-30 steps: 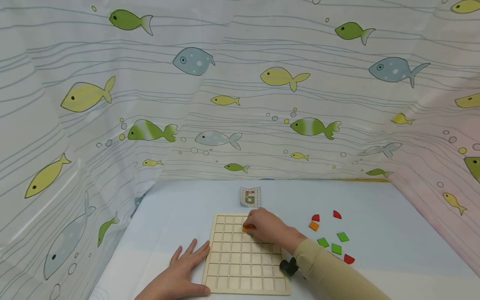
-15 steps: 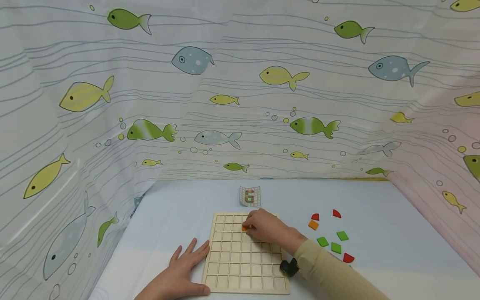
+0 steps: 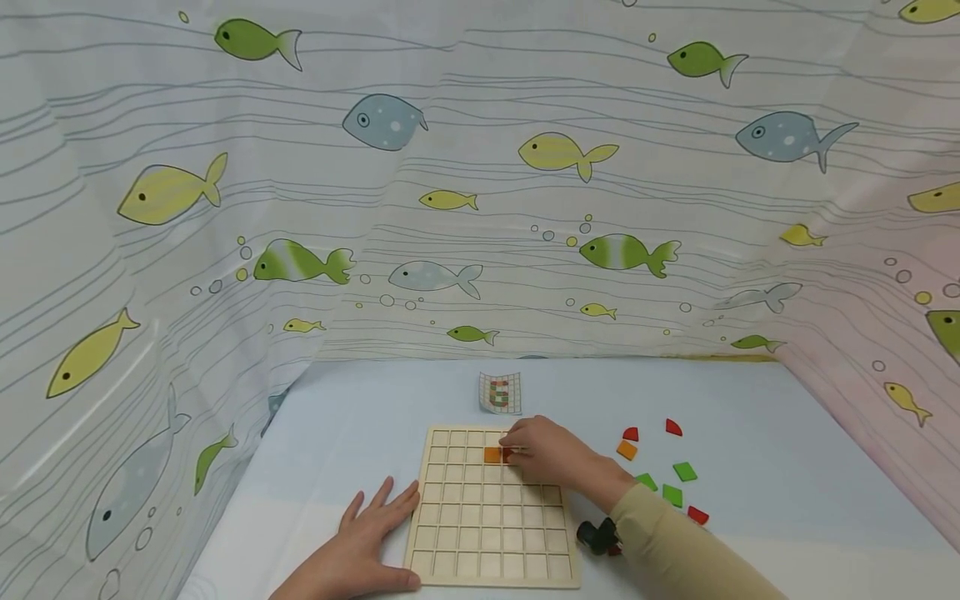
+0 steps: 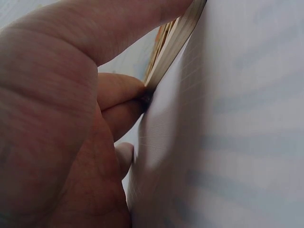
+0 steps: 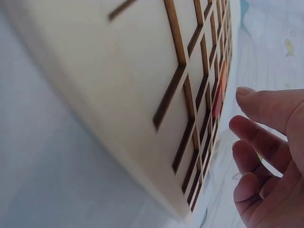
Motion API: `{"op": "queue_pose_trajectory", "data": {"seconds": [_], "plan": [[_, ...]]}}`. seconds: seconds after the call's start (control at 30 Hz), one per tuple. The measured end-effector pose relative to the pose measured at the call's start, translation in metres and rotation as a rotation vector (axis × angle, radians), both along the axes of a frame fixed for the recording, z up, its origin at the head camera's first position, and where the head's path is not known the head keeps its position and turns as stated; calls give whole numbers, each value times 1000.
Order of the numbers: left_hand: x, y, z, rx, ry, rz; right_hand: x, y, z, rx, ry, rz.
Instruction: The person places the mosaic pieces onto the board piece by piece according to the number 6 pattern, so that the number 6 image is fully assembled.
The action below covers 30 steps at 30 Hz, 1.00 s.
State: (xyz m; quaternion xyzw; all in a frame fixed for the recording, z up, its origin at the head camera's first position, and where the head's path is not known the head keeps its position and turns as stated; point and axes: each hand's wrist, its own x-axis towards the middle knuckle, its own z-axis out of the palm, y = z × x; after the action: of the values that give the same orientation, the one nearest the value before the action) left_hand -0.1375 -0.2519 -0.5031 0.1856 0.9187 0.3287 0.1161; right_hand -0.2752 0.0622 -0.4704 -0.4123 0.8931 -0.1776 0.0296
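In the head view, a pale wooden grid board (image 3: 491, 517) lies on the table. An orange square tile (image 3: 492, 455) sits in a cell of its second row from the far edge, with a red tile (image 3: 507, 456) just right of it, partly covered. My right hand (image 3: 553, 454) hovers at the red tile. In the right wrist view, the thumb and fingers of this right hand (image 5: 270, 137) stand apart, with nothing between them. My left hand (image 3: 360, 542) lies at the board's left edge, fingers spread, thumb at the near left corner. The left wrist view shows fingers touching the board's side (image 4: 166, 52).
Right of the board lie an orange tile (image 3: 627, 450), green tiles (image 3: 685, 472) and red quarter-round tiles (image 3: 674, 427). A small pattern card (image 3: 500, 393) stands beyond the board. A black wrist camera (image 3: 596, 536) hangs under the right sleeve. Fish-printed curtains surround the table.
My right hand has moved a little to the right, off the orange tile, which now shows in full. Part of the red tile beside it has come into sight. The left hand stays put.
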Motion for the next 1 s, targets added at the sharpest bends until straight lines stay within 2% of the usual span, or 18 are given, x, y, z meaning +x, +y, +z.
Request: {"op": "queue_pose_trajectory", "data": {"seconds": [0.3,0.67,1.0], "plan": [[1,0,-1,5,-8,2,-8,31,-2,-38,-103,-145],[1,0,0,-6,2,9,-14,78,0,-15,-74,-301],[1,0,0,-14,4,9,-20,123,1,-8,-76,-356]]}}
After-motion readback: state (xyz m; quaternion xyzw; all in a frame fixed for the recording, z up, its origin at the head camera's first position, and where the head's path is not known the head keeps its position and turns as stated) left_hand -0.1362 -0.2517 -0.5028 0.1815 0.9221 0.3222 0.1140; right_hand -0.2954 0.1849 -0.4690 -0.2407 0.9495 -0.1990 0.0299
